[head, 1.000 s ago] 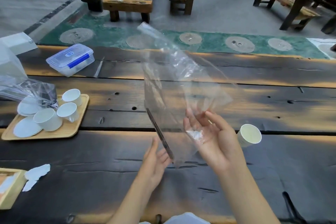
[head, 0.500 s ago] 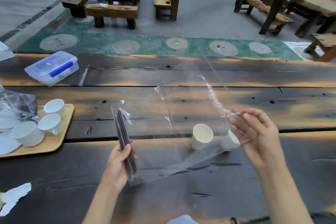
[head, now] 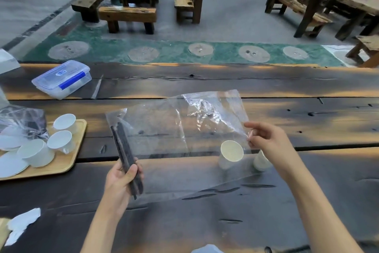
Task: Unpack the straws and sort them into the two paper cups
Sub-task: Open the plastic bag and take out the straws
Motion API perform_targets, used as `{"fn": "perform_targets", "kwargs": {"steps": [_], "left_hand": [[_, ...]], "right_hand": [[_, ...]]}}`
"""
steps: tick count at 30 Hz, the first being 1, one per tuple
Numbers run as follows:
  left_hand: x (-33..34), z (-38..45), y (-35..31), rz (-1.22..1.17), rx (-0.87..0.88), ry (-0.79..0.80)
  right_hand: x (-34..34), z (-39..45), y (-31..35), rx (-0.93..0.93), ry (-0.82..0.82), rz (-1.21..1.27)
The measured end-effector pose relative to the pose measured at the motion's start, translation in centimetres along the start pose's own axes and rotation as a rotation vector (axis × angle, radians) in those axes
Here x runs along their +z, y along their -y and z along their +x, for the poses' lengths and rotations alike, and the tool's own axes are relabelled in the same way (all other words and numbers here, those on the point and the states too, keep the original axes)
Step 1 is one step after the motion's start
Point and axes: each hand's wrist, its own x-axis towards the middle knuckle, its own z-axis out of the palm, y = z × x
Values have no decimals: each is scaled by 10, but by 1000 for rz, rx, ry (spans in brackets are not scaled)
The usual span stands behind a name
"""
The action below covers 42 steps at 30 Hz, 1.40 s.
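Observation:
A clear plastic bag (head: pixel 168 133) is stretched flat above the dark wooden table (head: pixel 205 222). A bundle of dark straws (head: pixel 123 148) lies inside the bag's left end. My left hand (head: pixel 121 181) grips the straws through the plastic. My right hand (head: pixel 266 140) pinches the bag's right edge. Two white paper cups stand upright on the table: one (head: pixel 230 155) seen through the bag, the other (head: pixel 261 162) partly hidden under my right hand.
A wooden tray (head: pixel 61 166) at the left holds several white cups and lids, with another crumpled bag (head: pixel 22 121) on it. A lidded plastic box (head: pixel 61 78) sits at the far left. White paper scraps (head: pixel 22 224) lie near the front left.
The bag went from hanging upright to spread sideways. My left hand took hold of the straws through it, and my right hand moved out to the bag's right edge.

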Motion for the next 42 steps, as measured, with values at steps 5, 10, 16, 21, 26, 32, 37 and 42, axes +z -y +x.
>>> {"fn": "perform_targets", "kwargs": {"steps": [5,10,16,21,26,32,37,42], "left_hand": [[-8,-4,-3,104,43,0],[-7,-9,-4,158,39,18],[-8,-9,-2,212,-13,-62],[-2,-8,3,301,-128,-64],[-3,-9,3,322,-180,-67],[-5,-10,0,260,-195,-106],[-6,-7,5,294,-206,-107],[0,-10,5,276,-220,-83]], "right_hand": [[10,2,-6,157,-8,120],[16,-1,-14,179,47,26],[19,-6,-18,180,-80,-14],[26,-5,-30,55,-238,-644],[20,-10,-31,168,-7,-82],[5,-23,-26,356,262,539],[3,-27,-38,340,323,644],[-5,-34,-39,370,586,871]]}}
